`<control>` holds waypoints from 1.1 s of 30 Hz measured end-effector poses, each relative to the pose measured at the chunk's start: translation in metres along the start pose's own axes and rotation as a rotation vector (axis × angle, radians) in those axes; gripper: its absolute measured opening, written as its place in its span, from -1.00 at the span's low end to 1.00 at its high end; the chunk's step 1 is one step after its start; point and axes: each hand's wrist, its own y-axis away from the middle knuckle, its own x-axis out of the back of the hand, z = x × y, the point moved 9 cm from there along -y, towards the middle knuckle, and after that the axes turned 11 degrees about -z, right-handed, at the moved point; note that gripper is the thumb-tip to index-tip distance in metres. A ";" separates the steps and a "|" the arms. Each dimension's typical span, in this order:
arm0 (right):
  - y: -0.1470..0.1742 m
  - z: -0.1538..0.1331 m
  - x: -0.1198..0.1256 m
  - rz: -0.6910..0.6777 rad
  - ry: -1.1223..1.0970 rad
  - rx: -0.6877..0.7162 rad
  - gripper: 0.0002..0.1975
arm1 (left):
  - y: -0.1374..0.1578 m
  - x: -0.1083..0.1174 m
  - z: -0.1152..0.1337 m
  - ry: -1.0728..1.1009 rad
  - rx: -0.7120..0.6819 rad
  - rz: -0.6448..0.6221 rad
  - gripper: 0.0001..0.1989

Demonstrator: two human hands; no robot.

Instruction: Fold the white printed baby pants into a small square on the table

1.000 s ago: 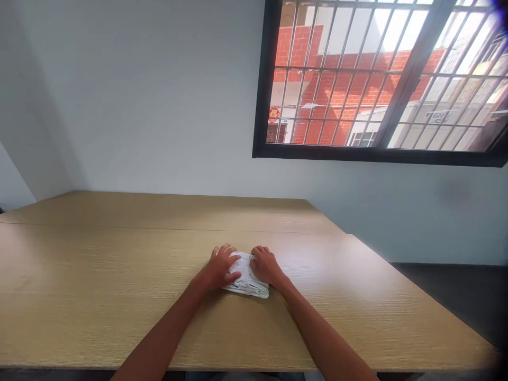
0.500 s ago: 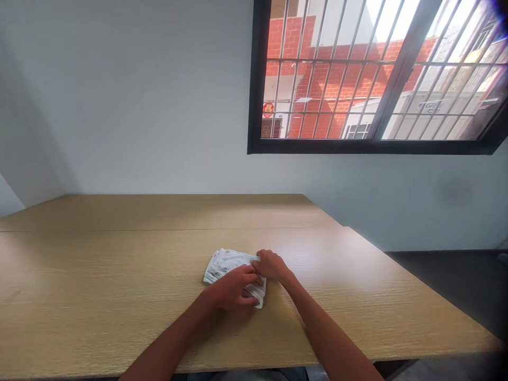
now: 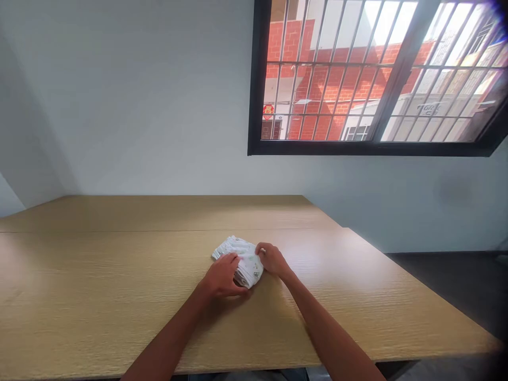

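A folded white cloth [image 3: 249, 259] with a small coloured print, possibly a garment, rests on the wooden table in front of me. Its layers show along the near edge and at the far left end. My left hand [image 3: 223, 278] is curled round its near left side, fingers on top and thumb along the near edge. At the right edge of the cloth, my right hand [image 3: 272, 259] is closed in a pinch on the fabric. The fingertips of the right hand are partly hidden.
The light wooden table [image 3: 119, 280] spans the view, with a seam across its far part. Its right edge slants down toward me. Behind it stands a pale wall [image 3: 159, 95] with a barred, black-framed window [image 3: 337, 148].
The cloth has shifted a little away from me and turned, so more of its top right part shows. My left hand has slid left, off the right end, and both hands sit slightly farther forward.
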 end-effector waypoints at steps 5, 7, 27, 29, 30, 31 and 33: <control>-0.003 0.004 -0.017 -0.157 -0.309 -0.042 -0.79 | -0.001 -0.002 -0.009 0.020 0.016 0.021 -0.07; -0.002 0.004 -0.020 -0.200 -0.422 -0.055 -0.81 | -0.001 0.002 -0.010 0.092 -0.068 0.035 -0.31; -0.005 -0.013 -0.024 -0.076 -0.052 0.214 -0.61 | -0.009 -0.007 -0.103 1.174 0.190 0.316 -0.53; -0.006 -0.011 -0.023 -0.036 0.013 0.192 -0.58 | -0.008 -0.007 -0.103 1.157 0.192 0.317 -0.58; -0.006 -0.010 -0.023 -0.030 0.037 0.188 -0.57 | -0.007 -0.007 -0.104 1.143 0.201 0.320 -0.60; -0.006 -0.010 -0.023 -0.027 0.055 0.189 -0.55 | -0.007 -0.008 -0.106 1.127 0.216 0.324 -0.61; -0.005 -0.012 -0.022 -0.020 0.079 0.195 -0.55 | -0.005 -0.009 -0.109 1.090 0.258 0.332 -0.59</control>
